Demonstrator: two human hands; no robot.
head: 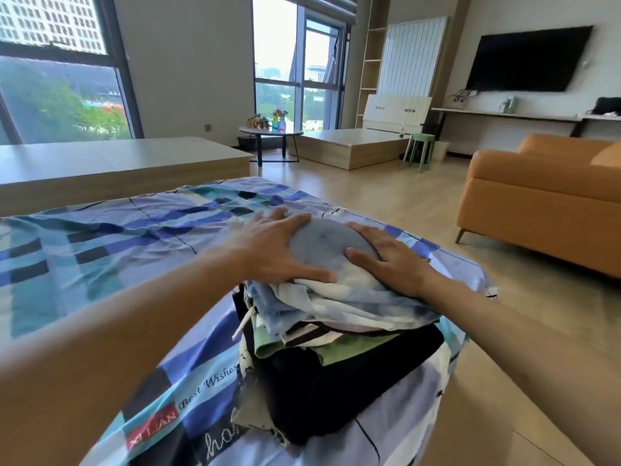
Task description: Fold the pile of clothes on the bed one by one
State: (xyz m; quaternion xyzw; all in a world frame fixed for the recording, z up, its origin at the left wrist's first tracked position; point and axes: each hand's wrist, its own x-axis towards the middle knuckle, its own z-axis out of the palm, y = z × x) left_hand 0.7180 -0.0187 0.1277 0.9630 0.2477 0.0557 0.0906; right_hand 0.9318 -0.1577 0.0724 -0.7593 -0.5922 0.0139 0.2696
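Bedsheet [100,237] in blue checks under clothes pile [336,364]; orange sofa [537,210] nearby

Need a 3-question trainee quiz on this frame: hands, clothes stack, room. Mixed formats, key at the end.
1. True or false: the left hand and right hand both rest with open fingers on the grey garment topping the stack.
2. The orange sofa stands to the person's: A) right B) left C) straight ahead.
3. Fill in: the thick garment low in the stack is ____.
Key: 1 true; 2 A; 3 black.
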